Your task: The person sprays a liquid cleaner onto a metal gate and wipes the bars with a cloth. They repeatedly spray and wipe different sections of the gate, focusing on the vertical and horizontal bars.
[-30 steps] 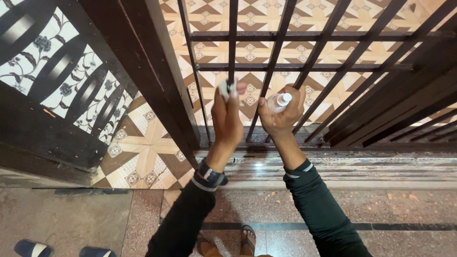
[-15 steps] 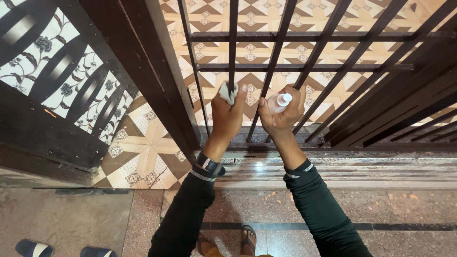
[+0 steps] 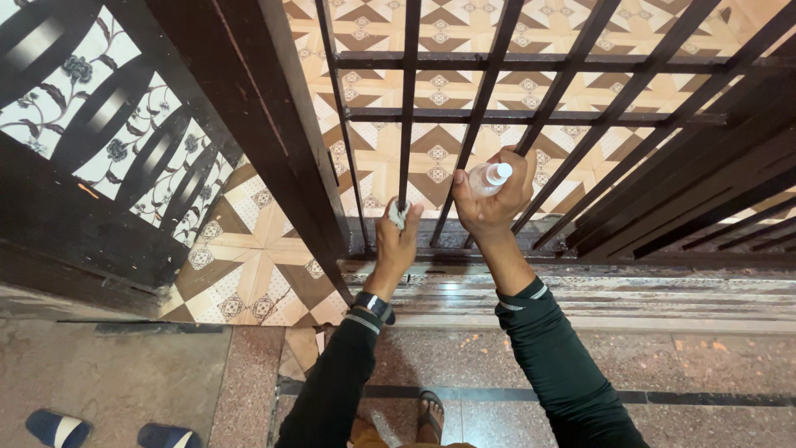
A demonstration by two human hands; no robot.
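- Head view: left hand [image 3: 396, 241] low on the metal gate [image 3: 630, 116], fingers curled shut around a small pale cloth [image 3: 397, 212], cloth pressed against the foot of a vertical bar [image 3: 406, 108], just above the bottom rail [image 3: 497, 242].
- Right hand [image 3: 491, 206] raised beside the next bar, fingers wrapped closed on a small clear spray bottle [image 3: 487, 177], white nozzle tilted towards the grille; finger on the trigger not discernible.
- Dark watch [image 3: 371, 305] on the left wrist; striped stone sill [image 3: 597, 294] under the gate; pair of dark slippers [image 3: 51, 427] on the floor at lower left.
- Likely a wipe-down of the bars in hand, at the lowest stretch of this one.
- Next move, by judgement: firm pinch on the cloth, a shift to the neighbouring bar or along the rail, bottle aimed clear of the wiping hand.
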